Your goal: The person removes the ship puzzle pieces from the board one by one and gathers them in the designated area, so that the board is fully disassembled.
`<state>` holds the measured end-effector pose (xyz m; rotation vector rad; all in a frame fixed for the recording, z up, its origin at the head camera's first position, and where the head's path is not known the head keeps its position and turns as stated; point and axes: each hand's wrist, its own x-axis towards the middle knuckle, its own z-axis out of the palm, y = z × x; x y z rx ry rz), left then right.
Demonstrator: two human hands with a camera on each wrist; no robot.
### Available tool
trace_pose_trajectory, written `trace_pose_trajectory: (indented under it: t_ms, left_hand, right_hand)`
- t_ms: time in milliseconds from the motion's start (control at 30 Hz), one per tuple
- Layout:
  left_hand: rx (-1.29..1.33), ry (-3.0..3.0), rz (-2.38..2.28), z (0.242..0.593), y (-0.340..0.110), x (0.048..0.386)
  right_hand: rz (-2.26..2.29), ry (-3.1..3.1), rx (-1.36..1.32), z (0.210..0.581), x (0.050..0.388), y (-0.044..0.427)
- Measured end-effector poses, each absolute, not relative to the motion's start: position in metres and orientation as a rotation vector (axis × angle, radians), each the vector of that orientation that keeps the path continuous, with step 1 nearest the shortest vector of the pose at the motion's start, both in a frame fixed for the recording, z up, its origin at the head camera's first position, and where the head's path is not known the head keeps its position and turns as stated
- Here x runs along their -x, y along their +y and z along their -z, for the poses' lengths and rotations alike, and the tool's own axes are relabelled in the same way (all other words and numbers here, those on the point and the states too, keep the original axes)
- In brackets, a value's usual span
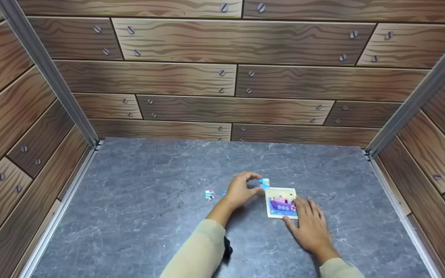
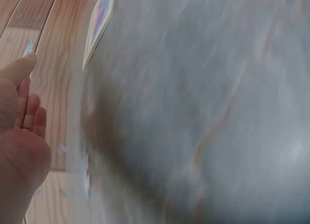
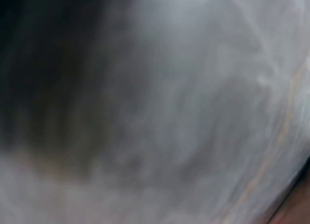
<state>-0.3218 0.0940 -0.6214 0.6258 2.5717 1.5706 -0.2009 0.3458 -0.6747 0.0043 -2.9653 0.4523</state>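
A light-framed puzzle board with a pink and purple boat picture lies on the grey table. My left hand pinches a light-blue puzzle piece between thumb and fingers at the board's upper left corner. In the left wrist view the left hand holds the piece at its fingertips, and the board shows at the top. My right hand rests over the board's right edge with its fingers extended. The right wrist view is mostly blurred table.
A loose puzzle piece lies on the table left of my left hand. Another blue piece is partly hidden behind that hand. Wood-patterned walls stand at the back and both sides.
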Motion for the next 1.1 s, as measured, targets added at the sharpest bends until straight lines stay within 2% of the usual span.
trace_pose_trajectory:
  t_ms: [333,633,1100]
  left_hand:
    - [-0.552,2.596,-1.362,0.625,0.057,0.332]
    - [-0.697,2.744,-1.101,0.640,0.052,0.333]
    - [-0.711,2.682,-1.117,0.646,0.049,0.336]
  right_hand:
    - [-0.481,-2.976,-0.020,0.670,0.201,0.350]
    - [-0.495,-2.988,-0.019,0.670,0.199,0.346]
    - [-0.474,-2.985,-0.019,0.672,0.199,0.346]
